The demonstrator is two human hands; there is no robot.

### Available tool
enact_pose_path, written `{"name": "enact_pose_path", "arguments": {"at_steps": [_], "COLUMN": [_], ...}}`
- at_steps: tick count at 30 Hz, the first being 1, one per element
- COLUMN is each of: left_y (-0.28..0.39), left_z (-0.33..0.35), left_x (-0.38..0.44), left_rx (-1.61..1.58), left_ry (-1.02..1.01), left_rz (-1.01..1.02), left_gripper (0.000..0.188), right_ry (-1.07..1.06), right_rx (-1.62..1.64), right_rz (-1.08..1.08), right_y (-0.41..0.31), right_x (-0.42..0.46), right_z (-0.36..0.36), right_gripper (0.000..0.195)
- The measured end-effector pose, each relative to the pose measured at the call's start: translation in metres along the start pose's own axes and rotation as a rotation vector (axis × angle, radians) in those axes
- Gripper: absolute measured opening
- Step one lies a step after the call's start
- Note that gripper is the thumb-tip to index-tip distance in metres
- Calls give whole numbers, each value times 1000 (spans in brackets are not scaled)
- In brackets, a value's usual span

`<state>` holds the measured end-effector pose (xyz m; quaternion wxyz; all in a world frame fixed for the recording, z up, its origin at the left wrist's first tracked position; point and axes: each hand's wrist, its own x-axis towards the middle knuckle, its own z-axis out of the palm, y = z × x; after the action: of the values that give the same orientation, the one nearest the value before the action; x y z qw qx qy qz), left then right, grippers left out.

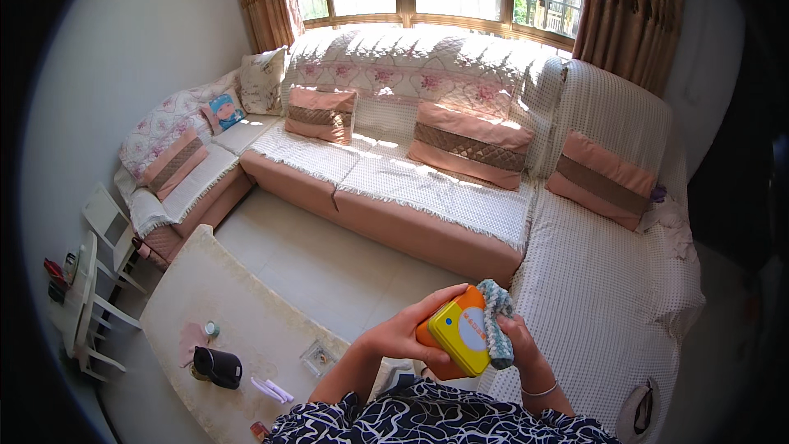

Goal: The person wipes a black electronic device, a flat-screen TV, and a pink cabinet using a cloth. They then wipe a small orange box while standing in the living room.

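My left hand [404, 333] grips a tin box [455, 328] with a yellow lid and orange sides, held up in front of my body. The lid bears a pale oval with writing and a small blue dot. In my right hand [523, 345] is a bunched cloth [495, 320], fluffy and striped in blue-green and white. The cloth lies against the right edge of the tin. Part of the tin's right side is hidden behind it.
On the left stands a marble-like table [246, 296] with a black kettle [217, 367], a glass ashtray [318, 357] and white-purple sticks [271, 390]. An L-shaped sofa [394, 240] with several cushions borders the floor. White chairs [108, 216] stand far left.
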<state>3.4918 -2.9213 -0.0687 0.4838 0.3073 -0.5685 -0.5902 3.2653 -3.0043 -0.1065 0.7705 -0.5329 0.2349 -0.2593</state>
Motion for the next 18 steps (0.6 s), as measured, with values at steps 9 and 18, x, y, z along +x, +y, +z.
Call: {"name": "enact_pose_path", "arguments": {"at_steps": [9, 18], "left_y": [-7, -60], "left_z": [-79, -149], "left_x": [63, 119], "left_rx": [247, 204], "left_ry": [192, 389], "left_rz": [119, 112], "left_gripper": [104, 97], "right_ry": [-61, -190], "right_rx": [-1166, -1295], "right_rz": [-479, -768], "right_y": [-76, -98], "right_x": [120, 197], "right_z": [-4, 0], "right_gripper": [48, 49]}}
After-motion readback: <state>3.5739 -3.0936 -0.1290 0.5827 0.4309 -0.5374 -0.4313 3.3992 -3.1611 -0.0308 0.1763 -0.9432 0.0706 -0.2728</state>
